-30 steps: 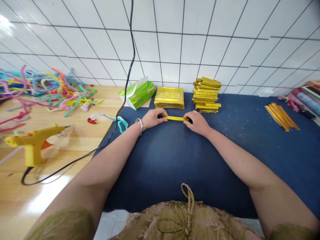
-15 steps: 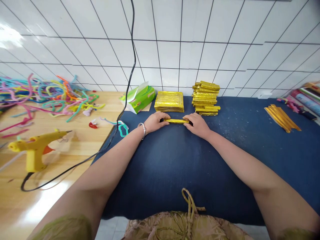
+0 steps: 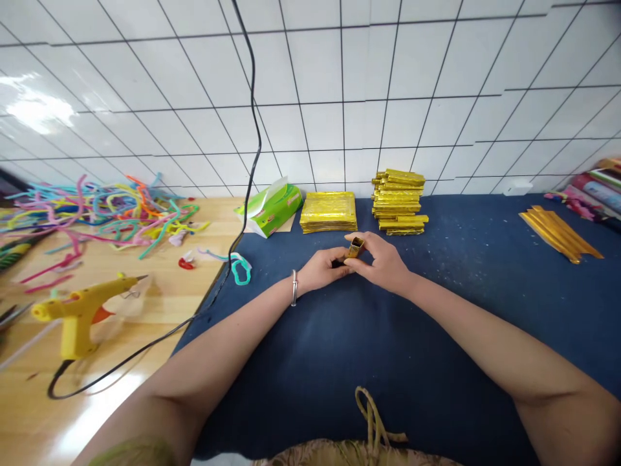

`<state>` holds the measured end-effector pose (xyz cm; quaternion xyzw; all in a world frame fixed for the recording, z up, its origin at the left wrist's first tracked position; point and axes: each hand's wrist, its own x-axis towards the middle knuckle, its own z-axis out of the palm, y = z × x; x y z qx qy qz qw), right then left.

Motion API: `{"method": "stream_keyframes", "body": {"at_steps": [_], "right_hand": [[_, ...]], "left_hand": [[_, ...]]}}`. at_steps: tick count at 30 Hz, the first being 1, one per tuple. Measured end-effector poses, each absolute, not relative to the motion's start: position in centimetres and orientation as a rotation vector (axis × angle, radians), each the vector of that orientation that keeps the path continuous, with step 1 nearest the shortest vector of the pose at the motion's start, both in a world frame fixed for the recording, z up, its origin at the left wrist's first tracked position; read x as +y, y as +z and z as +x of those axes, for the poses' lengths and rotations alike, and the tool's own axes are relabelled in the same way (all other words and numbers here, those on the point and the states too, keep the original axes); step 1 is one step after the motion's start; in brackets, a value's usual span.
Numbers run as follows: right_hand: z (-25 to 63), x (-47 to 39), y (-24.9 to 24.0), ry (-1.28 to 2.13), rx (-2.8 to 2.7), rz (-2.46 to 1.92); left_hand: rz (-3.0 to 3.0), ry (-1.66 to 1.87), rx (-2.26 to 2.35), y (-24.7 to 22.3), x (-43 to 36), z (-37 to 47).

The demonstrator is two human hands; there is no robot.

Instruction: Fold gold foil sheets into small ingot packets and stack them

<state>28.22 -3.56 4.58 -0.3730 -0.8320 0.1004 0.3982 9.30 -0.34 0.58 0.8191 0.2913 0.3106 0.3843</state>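
Showing its open end, the gold tube (image 3: 354,250) is sitting pinched in the right hand (image 3: 385,263) over the blue cloth (image 3: 334,369); the left hand (image 3: 322,269) is adjoining it, finger grip unclear; a gold stack (image 3: 328,213) is standing behind

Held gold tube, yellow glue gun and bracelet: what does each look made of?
Gold tube: probably foil-covered card; it looks shiny, and its open end shows thin walls. Glue gun: likely moulded plastic, suggested by its smooth yellow body. Bracelet: apparently polished metal, given its silvery sheen.
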Motion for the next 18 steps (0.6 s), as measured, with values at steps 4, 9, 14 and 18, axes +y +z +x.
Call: {"method": "stream_keyframes", "body": {"at_steps": [4,9,14,18], "right_hand": [[28.2,-3.2,3.5,0.247,-2.13,-0.912],[28.1,-3.2,3.2,0.232,-2.14,-0.907],[28.7,-2.7,2.5,0.219,-2.11,-0.927],[29.6,-1.5,1.1,0.182,-2.15,-1.013]], "left_hand": [[2.06,0.815,0.744,0.3,0.0,9.1],[2.093,0.798,0.743,0.2,0.1,9.1],[2.075,0.866,0.819,0.2,1.1,8.3],[1.972,0.95,0.958,-0.3,2.9,6.8]]}}
